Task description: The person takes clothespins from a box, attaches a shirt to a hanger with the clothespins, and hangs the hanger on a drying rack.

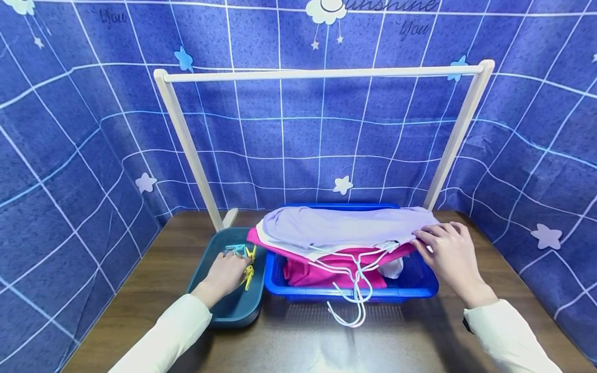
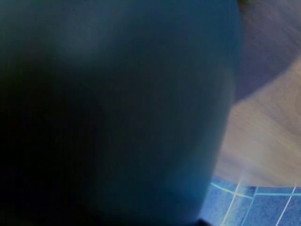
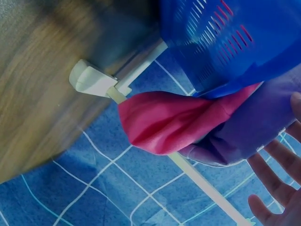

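My left hand [image 1: 227, 273] reaches into a dark teal bin [image 1: 233, 321], among teal clothespins [image 1: 236, 249] and yellow clothespins [image 1: 249, 278]; its fingertips are hidden. The left wrist view shows mostly a dark, blurred bin wall [image 2: 225, 113]. At the right end of a lavender garment [image 1: 345, 225], my right hand [image 1: 450, 254] touches the cloth with fairly straight fingers, the thumb apart in the right wrist view. Beneath that garment lie a white one and a pink garment [image 1: 326, 259], stacked across a blue basket [image 1: 350, 296]. White hangers [image 1: 358, 285] stick out of them, hooks toward me.
Behind the basket stands a white rack, its crossbar [image 1: 326, 74] high above the clothes and its posts on either side. More pink cloth and a whitish piece [image 1: 392, 268] lie inside the basket. A wooden table [image 1: 308, 342] carries everything; a blue patterned curtain [image 1: 298, 140] surrounds it.
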`<state>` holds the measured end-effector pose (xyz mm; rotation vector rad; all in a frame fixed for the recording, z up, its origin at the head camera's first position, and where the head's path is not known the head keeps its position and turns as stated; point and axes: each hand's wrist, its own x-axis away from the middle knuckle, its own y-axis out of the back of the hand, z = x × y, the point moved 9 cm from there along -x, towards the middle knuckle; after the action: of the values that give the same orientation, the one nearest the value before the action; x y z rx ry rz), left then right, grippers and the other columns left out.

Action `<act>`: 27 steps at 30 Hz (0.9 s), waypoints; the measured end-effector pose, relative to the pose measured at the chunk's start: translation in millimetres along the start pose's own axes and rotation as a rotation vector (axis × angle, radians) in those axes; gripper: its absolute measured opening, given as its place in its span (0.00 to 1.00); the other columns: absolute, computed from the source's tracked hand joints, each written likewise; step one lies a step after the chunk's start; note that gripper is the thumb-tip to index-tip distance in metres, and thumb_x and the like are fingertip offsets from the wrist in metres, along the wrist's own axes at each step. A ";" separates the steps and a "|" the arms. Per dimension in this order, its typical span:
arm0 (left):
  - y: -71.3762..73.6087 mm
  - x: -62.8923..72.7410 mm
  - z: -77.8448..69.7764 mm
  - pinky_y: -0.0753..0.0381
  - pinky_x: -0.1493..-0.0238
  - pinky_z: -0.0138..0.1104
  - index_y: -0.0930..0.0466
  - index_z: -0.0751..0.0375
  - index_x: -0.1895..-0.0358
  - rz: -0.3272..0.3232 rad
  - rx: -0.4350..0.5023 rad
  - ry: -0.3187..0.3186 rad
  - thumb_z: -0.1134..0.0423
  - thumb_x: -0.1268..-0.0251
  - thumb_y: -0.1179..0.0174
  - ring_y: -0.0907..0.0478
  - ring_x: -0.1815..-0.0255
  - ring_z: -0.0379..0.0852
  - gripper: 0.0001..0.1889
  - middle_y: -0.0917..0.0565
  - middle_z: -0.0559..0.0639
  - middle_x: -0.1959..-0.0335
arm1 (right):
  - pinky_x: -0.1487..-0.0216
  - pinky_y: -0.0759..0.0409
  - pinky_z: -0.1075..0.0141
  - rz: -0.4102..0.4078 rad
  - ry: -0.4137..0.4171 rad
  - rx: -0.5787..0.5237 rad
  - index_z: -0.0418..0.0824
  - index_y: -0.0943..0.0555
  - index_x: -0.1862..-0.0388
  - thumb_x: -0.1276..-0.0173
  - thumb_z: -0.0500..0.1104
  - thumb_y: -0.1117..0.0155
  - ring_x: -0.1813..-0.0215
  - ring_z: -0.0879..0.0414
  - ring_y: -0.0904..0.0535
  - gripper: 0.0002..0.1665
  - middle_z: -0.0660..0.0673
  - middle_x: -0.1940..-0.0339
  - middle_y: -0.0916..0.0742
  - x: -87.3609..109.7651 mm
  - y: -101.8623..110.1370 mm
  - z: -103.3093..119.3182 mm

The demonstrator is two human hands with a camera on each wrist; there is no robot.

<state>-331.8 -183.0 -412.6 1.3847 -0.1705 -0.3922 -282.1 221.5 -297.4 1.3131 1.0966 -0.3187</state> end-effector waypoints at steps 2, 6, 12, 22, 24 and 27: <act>-2.8 -0.6 0.3 0.25 0.57 0.51 0.20 0.57 0.58 0.006 0.002 0.003 0.56 0.51 0.33 0.22 0.60 0.57 0.16 0.16 0.55 0.63 | 0.55 0.35 0.47 0.000 0.000 -0.001 0.39 0.16 0.68 0.51 0.45 0.38 0.65 0.45 0.22 0.14 0.40 0.70 0.14 -1.8 0.8 -0.5; -5.9 -2.3 0.9 0.25 0.57 0.51 0.20 0.56 0.58 0.002 0.002 0.005 0.56 0.51 0.33 0.22 0.59 0.57 0.16 0.16 0.55 0.63 | 0.56 0.34 0.48 -0.018 0.005 -0.003 0.38 0.16 0.68 0.50 0.46 0.39 0.67 0.43 0.22 0.14 0.39 0.71 0.14 -6.3 3.0 -2.0; -3.4 -1.9 0.6 0.25 0.59 0.50 0.19 0.56 0.62 -0.030 0.017 0.003 0.57 0.50 0.33 0.21 0.61 0.56 0.13 0.15 0.54 0.66 | 0.60 0.32 0.49 -0.052 0.005 -0.001 0.36 0.18 0.70 0.49 0.48 0.41 0.68 0.42 0.22 0.16 0.39 0.73 0.14 -11.1 5.2 -4.7; -1.5 -0.2 -0.4 0.24 0.60 0.49 0.19 0.57 0.63 -0.022 0.037 0.007 0.57 0.52 0.32 0.21 0.64 0.54 0.13 0.16 0.54 0.67 | 0.61 0.31 0.49 -0.054 0.006 0.002 0.35 0.19 0.71 0.49 0.46 0.41 0.70 0.43 0.22 0.14 0.39 0.74 0.15 -17.0 4.5 -7.3; -1.1 -0.1 -0.2 0.25 0.61 0.49 0.19 0.57 0.64 -0.022 0.037 0.006 0.57 0.51 0.33 0.21 0.64 0.54 0.12 0.16 0.54 0.68 | 0.61 0.31 0.49 -0.057 0.005 0.005 0.36 0.19 0.71 0.49 0.46 0.40 0.70 0.43 0.22 0.14 0.39 0.75 0.15 -18.8 5.0 -8.1; -0.7 0.1 0.6 0.25 0.61 0.48 0.20 0.57 0.65 -0.017 0.030 0.010 0.57 0.52 0.32 0.21 0.65 0.53 0.12 0.16 0.53 0.70 | 0.61 0.30 0.49 -0.059 0.002 0.011 0.36 0.19 0.72 0.49 0.46 0.40 0.70 0.42 0.22 0.14 0.38 0.75 0.15 -21.3 5.6 -9.4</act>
<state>-332.0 -183.6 -413.2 1.4186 -0.1573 -0.3988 -292.9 223.4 -276.2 1.2928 1.1384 -0.3670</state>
